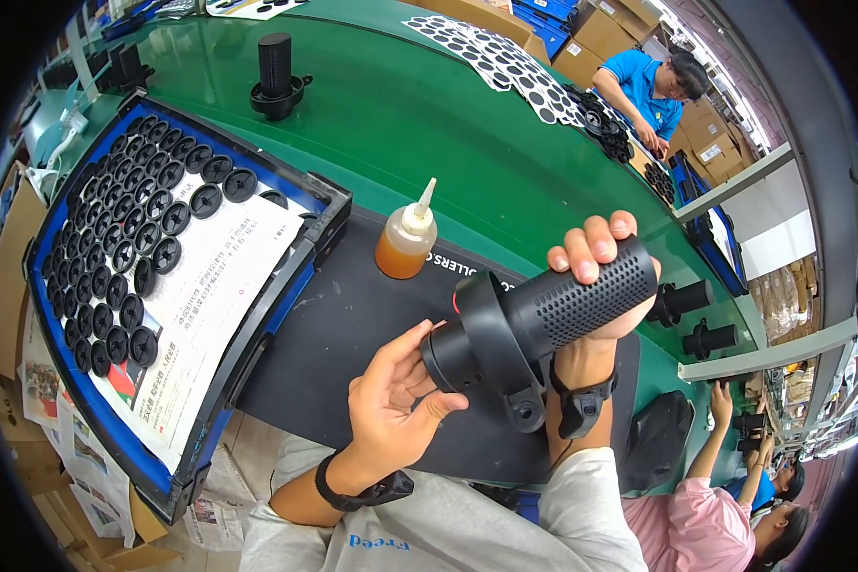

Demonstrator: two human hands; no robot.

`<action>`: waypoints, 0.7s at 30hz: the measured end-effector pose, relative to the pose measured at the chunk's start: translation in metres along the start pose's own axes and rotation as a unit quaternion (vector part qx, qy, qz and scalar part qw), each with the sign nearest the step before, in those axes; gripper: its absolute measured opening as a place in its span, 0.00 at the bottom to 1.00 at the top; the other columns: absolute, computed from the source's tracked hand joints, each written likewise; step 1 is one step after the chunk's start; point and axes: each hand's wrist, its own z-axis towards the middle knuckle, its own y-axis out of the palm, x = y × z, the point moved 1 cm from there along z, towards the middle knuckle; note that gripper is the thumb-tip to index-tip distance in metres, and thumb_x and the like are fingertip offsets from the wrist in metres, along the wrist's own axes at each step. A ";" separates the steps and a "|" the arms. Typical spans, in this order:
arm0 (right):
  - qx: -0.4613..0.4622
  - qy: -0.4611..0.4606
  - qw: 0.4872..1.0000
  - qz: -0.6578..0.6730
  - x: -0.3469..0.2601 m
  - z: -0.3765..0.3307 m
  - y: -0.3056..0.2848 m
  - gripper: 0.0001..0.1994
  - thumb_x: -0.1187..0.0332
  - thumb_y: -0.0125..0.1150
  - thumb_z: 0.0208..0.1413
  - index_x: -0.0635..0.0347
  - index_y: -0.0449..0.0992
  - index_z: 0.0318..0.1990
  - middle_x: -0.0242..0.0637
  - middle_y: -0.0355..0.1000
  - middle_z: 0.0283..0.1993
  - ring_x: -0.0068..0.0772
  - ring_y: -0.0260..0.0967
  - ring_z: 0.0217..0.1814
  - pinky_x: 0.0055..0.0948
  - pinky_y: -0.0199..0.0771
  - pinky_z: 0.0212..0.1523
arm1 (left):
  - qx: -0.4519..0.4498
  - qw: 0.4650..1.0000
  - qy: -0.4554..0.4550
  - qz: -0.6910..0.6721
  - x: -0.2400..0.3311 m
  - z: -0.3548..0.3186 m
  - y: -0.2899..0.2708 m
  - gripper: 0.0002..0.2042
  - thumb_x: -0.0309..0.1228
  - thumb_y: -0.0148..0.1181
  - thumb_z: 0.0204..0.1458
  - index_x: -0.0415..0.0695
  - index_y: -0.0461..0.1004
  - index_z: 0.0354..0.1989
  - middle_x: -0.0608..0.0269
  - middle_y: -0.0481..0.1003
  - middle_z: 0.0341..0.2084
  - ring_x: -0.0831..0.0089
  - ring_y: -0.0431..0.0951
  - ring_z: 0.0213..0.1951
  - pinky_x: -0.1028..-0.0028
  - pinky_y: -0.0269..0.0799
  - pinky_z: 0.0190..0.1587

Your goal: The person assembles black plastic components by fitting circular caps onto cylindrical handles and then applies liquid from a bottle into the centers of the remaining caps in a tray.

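Observation:
A black microphone (582, 305) with a perforated barrel and a wide ring mount (496, 334) lies tilted between my hands, above a dark mat. My right hand (596, 250) is wrapped round the perforated end, its fingertips curling over the top. At the other end, my left hand (391, 405) grips the smooth round base between thumb and fingers; some of those fingers are partly hidden. Just beyond the microphone, on the mat (324, 343), stands a squeeze bottle (407, 240) with amber liquid and a pointed nozzle.
At the left, a blue tray (329, 214) holds rows of black round caps and a printed sheet. Another microphone (275, 76) stands on the green table (372, 105). More microphones (710, 338) lie at the right. Co-workers sit at the far right and lower right.

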 end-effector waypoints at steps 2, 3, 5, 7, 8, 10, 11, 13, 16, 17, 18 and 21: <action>0.005 -0.002 1.000 -0.008 0.000 -0.001 0.001 0.16 0.62 0.44 0.53 0.63 0.68 0.43 0.42 0.69 0.33 0.41 0.69 0.32 0.45 0.71 0.44 | 0.005 1.000 -0.001 -0.009 -0.001 0.000 0.000 0.34 0.19 0.65 0.47 0.29 0.54 0.61 0.39 0.64 0.57 0.61 0.69 0.56 0.64 0.66 0.58; 0.006 -0.004 1.000 -0.005 0.001 -0.001 0.001 0.16 0.61 0.44 0.53 0.63 0.68 0.43 0.42 0.70 0.33 0.42 0.69 0.32 0.45 0.71 0.44 | 0.001 1.000 0.001 -0.010 -0.001 0.001 -0.001 0.34 0.19 0.65 0.47 0.29 0.53 0.62 0.39 0.63 0.57 0.61 0.68 0.57 0.64 0.65 0.59; 0.008 -0.007 1.000 0.002 0.001 -0.001 0.002 0.16 0.61 0.44 0.52 0.63 0.68 0.43 0.43 0.70 0.34 0.42 0.69 0.33 0.45 0.71 0.44 | -0.008 1.000 0.005 -0.013 0.000 0.003 -0.003 0.34 0.19 0.65 0.47 0.29 0.53 0.62 0.39 0.62 0.58 0.60 0.67 0.58 0.64 0.64 0.60; 0.009 -0.010 1.000 -0.004 0.000 -0.002 0.000 0.16 0.61 0.45 0.52 0.63 0.68 0.43 0.43 0.70 0.34 0.42 0.70 0.33 0.46 0.71 0.44 | -0.021 0.999 -0.020 -0.040 0.000 0.008 -0.009 0.34 0.19 0.65 0.47 0.29 0.53 0.62 0.40 0.62 0.58 0.60 0.67 0.58 0.64 0.64 0.60; 0.011 -0.012 1.000 -0.009 -0.001 -0.002 -0.001 0.16 0.61 0.45 0.52 0.63 0.68 0.43 0.43 0.70 0.34 0.42 0.70 0.33 0.46 0.71 0.44 | -0.032 0.996 -0.046 -0.067 0.000 0.010 -0.013 0.34 0.19 0.64 0.48 0.29 0.53 0.62 0.40 0.62 0.58 0.60 0.66 0.59 0.65 0.64 0.60; 0.013 -0.013 1.000 -0.016 -0.002 -0.002 -0.001 0.16 0.61 0.45 0.52 0.63 0.68 0.43 0.44 0.70 0.34 0.42 0.70 0.33 0.46 0.71 0.44 | -0.044 0.992 -0.072 -0.094 -0.001 0.012 -0.016 0.34 0.19 0.64 0.48 0.29 0.53 0.62 0.41 0.63 0.58 0.60 0.66 0.59 0.65 0.63 0.61; 0.007 -0.011 1.000 -0.016 -0.002 -0.002 0.001 0.16 0.60 0.45 0.53 0.63 0.68 0.43 0.44 0.70 0.34 0.42 0.70 0.33 0.46 0.71 0.44 | -0.045 0.991 -0.080 -0.095 -0.001 0.010 -0.016 0.34 0.20 0.64 0.48 0.29 0.52 0.62 0.41 0.62 0.58 0.60 0.66 0.59 0.65 0.64 0.60; -0.005 -0.005 1.000 -0.017 -0.001 -0.002 0.002 0.16 0.60 0.46 0.53 0.63 0.68 0.42 0.44 0.70 0.35 0.42 0.70 0.33 0.46 0.71 0.44 | -0.048 0.989 -0.095 -0.099 -0.001 0.009 -0.018 0.35 0.20 0.64 0.48 0.30 0.51 0.63 0.42 0.62 0.58 0.60 0.66 0.59 0.66 0.64 0.60; 0.005 -0.002 1.000 -0.017 0.003 -0.001 0.002 0.16 0.60 0.46 0.53 0.63 0.68 0.42 0.44 0.70 0.35 0.43 0.70 0.33 0.46 0.71 0.44 | -0.036 0.988 -0.099 -0.116 -0.001 0.008 -0.019 0.37 0.20 0.65 0.48 0.30 0.50 0.64 0.42 0.61 0.58 0.60 0.66 0.59 0.67 0.65 0.59; 0.010 -0.001 1.000 -0.018 0.004 -0.001 0.001 0.16 0.60 0.46 0.53 0.63 0.68 0.42 0.44 0.70 0.35 0.43 0.70 0.34 0.46 0.71 0.44 | -0.031 0.987 -0.101 -0.124 -0.001 0.008 -0.020 0.37 0.20 0.65 0.47 0.30 0.49 0.64 0.41 0.61 0.59 0.60 0.67 0.59 0.67 0.66 0.59; 0.010 0.001 1.000 -0.018 0.004 0.000 0.001 0.16 0.60 0.46 0.53 0.63 0.68 0.42 0.44 0.70 0.35 0.43 0.70 0.34 0.46 0.71 0.44 | -0.029 0.987 -0.100 -0.126 0.000 0.008 -0.020 0.37 0.20 0.65 0.47 0.30 0.49 0.64 0.41 0.61 0.59 0.60 0.67 0.59 0.67 0.66 0.59; 0.012 -0.005 1.000 -0.028 0.002 -0.002 0.002 0.16 0.60 0.46 0.53 0.63 0.68 0.42 0.44 0.70 0.35 0.44 0.70 0.34 0.46 0.70 0.44 | -0.039 0.979 -0.128 -0.152 0.001 0.008 -0.020 0.39 0.20 0.66 0.47 0.32 0.48 0.65 0.42 0.59 0.60 0.59 0.67 0.58 0.67 0.67 0.57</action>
